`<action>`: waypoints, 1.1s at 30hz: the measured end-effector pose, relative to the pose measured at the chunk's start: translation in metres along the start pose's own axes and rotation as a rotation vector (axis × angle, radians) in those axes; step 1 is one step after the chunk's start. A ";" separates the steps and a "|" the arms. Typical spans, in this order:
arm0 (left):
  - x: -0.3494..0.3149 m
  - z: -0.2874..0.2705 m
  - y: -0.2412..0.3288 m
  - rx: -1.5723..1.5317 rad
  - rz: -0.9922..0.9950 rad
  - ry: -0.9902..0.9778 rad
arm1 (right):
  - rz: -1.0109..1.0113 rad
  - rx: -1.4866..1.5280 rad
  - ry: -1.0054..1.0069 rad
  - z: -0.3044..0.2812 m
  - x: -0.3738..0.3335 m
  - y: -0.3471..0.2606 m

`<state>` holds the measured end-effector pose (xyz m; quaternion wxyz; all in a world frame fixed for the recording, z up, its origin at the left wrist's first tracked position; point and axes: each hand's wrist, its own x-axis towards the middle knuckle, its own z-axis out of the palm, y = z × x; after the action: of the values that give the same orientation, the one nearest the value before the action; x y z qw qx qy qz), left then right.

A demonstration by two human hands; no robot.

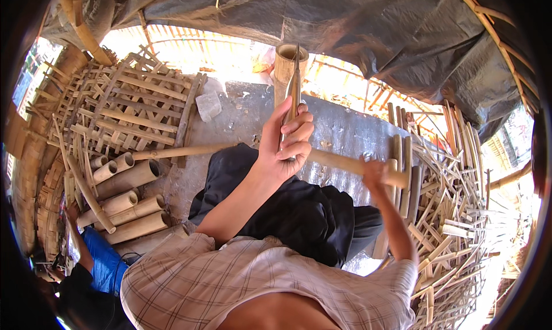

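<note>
Held up in front of me, my left hand (287,137) is closed around a narrow, pointed knife-like blade (296,80). Its dark tip points away from me, and my fingers hide its lower part. Just behind the tip stands an upright, hollow bamboo section (283,71). To the right, my right hand (375,173) is curled on a thick bamboo pole (339,162) that slants across near my knee; the hand is slightly blurred. Another length of bamboo (184,151) reaches out on the left. Whether it joins the pole behind my left hand is hidden.
Cut bamboo tubes (129,177) are stacked at left, below a woven bamboo lattice (141,108). Split strips (448,244) pile up at right. A grey sheet (339,123) covers the ground ahead, with a pale block (209,107) on it. Another person (103,261) sits at lower left.
</note>
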<state>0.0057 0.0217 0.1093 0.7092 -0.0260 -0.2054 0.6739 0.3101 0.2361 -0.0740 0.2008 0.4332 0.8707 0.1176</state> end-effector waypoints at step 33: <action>0.009 0.005 0.014 0.028 -0.101 0.075 | 0.014 0.304 0.564 -0.310 -0.084 0.050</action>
<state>-0.0093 0.0300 0.1119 0.7497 -0.0310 -0.1702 0.6388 0.2515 0.1895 0.2420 -0.1163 0.4144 0.8968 0.1028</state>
